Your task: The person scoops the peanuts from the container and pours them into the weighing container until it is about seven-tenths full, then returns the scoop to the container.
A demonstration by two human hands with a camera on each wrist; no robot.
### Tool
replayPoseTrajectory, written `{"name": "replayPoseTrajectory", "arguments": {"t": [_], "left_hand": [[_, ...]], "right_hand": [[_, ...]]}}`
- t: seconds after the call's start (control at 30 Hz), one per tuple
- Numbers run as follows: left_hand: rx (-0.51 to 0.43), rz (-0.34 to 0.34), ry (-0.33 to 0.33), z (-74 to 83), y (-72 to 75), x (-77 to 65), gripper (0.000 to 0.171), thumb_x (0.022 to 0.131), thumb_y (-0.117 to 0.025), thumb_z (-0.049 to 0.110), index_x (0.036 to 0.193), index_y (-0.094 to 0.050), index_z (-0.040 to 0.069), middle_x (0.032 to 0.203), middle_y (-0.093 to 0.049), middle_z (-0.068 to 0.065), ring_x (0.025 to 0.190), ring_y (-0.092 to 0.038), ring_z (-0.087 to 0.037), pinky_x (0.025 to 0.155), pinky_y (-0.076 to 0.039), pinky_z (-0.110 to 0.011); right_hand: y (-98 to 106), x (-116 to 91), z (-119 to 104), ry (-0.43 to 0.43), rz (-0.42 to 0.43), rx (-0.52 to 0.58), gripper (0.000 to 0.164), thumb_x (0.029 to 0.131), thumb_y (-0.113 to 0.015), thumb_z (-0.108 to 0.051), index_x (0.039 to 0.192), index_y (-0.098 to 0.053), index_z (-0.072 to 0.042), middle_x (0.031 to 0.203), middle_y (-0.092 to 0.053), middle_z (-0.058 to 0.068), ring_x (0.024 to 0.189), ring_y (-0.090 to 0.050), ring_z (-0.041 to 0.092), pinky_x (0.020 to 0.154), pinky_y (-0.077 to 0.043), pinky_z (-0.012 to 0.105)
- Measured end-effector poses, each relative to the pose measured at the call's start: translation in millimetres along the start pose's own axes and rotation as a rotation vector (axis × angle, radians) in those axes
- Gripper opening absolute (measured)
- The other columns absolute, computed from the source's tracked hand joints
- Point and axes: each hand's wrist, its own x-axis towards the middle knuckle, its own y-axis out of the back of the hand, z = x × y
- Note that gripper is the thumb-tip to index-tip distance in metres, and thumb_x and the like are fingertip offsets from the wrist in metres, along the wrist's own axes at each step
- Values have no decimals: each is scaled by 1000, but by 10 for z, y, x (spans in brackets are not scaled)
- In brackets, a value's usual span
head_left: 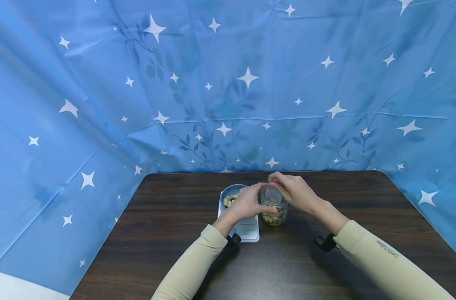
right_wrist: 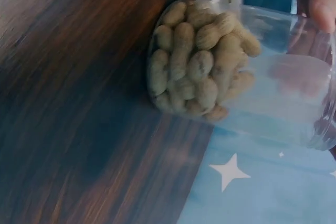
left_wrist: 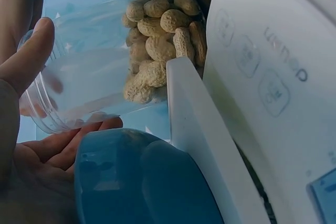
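Observation:
A clear jar [head_left: 274,216], roughly half full of unshelled peanuts [left_wrist: 157,35], stands upright on the table. My left hand [head_left: 246,203] grips it near the rim, thumb on the near side and fingers behind. At the jar's mouth, my right hand [head_left: 293,191] has its fingers bent and pinches a translucent white scoop [head_left: 274,194], whose wide part lies inside the jar above the nuts. The scoop's handle is hidden by the fingers. Just left of the jar, a blue bowl [left_wrist: 136,177] holding peanuts sits on a white kitchen scale [head_left: 248,232], partly covered by my left hand.
The dark wooden table [head_left: 156,233] extends around the jar and scale. A blue curtain [head_left: 228,104] with white stars hangs behind its far edge and along the left. Each wrist wears a black strap-mounted piece.

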Motion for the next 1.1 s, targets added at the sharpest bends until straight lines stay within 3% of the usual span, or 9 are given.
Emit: {"name": "replayPoseTrajectory", "arguments": {"t": [0.13,0.3,0.53,0.8,0.97,1.1], "left_hand": [[-14,0,4,6,0,-2,83,85,-84,47,152,-49,12,138,-62,-4,125,-57,-21,113,-31,-52],[1,4,12,15,-4,8,83,85,-84,47,151,-49,11,136,-62,-4,123,-58,-23,112,-32,-52],[0,6,16,15,-11,4,84,85,-84,47,150,-50,9,137,-62,-5,122,-58,-25,112,-32,-52],[-30,14,2,12,-20,-6,81,84,-86,45,149,-51,10,132,-64,-3,121,-60,-24,109,-37,-51],[-43,9,1,18,-12,-4,82,84,-86,45,149,-51,9,132,-64,-3,123,-59,-28,107,-40,-50],[-33,6,4,14,-8,1,82,84,-86,46,149,-51,10,134,-63,-3,123,-59,-26,110,-36,-52]], "right_hand": [[-25,29,-17,-86,49,3,10,100,-65,-1,108,-63,-8,80,-70,2,62,-63,8,53,-48,29],[-54,31,-36,-172,135,-18,9,101,-64,-2,107,-63,-8,65,-60,-5,49,-46,1,49,-40,27],[-103,29,-119,-255,122,-14,3,104,-61,-7,105,-64,-6,58,-49,-11,43,-36,2,44,-35,26],[-67,87,-169,-397,223,-36,9,104,-62,-11,103,-66,-3,50,-45,-10,35,-25,0,35,-25,26],[-34,114,-157,-426,225,-42,11,105,-61,-10,103,-66,-1,50,-49,-10,34,-26,1,35,-25,26],[-17,135,-153,-414,142,-22,10,105,-60,-10,104,-66,-2,51,-46,-9,36,-29,6,38,-26,27]]}}
